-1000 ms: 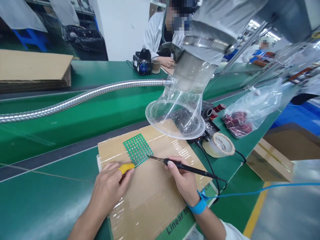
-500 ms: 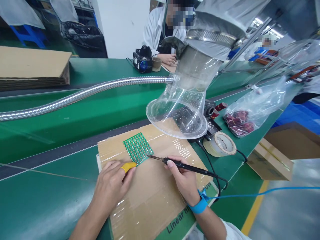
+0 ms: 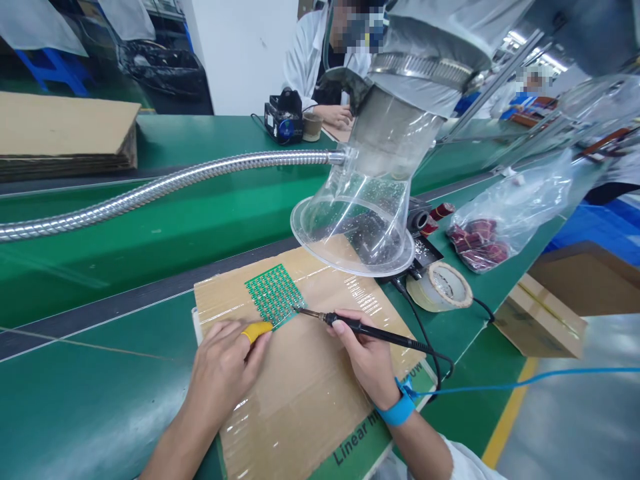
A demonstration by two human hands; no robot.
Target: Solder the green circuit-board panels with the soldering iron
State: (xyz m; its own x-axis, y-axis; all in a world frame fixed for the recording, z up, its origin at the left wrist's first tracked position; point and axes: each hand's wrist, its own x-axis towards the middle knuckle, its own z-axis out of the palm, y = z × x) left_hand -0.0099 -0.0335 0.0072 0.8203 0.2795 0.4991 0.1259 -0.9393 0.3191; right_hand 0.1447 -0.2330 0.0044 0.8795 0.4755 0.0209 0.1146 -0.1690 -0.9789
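- The circuit board (image 3: 274,293) lies flat in front of you, on the far left part of the cardboard sheet (image 3: 305,393); it is green, roughly square, slightly turned, and covered in rows of small silvery spots.
- Your right hand (image 3: 370,363) has its fingers clamped around the black soldering iron (image 3: 370,329), whose tip meets the board near its right edge.
- Your left hand (image 3: 225,360) has thumb and forefinger close together at the board's near edge, a yellow finger cover (image 3: 257,331) on the forefinger; you cannot tell whether they pinch anything.
- To your right, a clear plastic bag (image 3: 530,190) holds dark red bundles (image 3: 477,243).
- Nearer, a small black tray (image 3: 427,251) has silvery bits in it, just beside the tape roll (image 3: 440,288).
- A cardboard box (image 3: 543,320) stands at the right, beyond the table's slanting edge.
- Brown card stretches between your two hands toward the near side, and the green table (image 3: 90,393) spreads to the left of the sheet.
- The clear hood (image 3: 340,257) hangs over the sheet's far right part, limiting height there.
- The iron's black cable (image 3: 453,367) loops past the sheet's right edge, near the blue cord (image 3: 530,380) from your wristband (image 3: 400,408).
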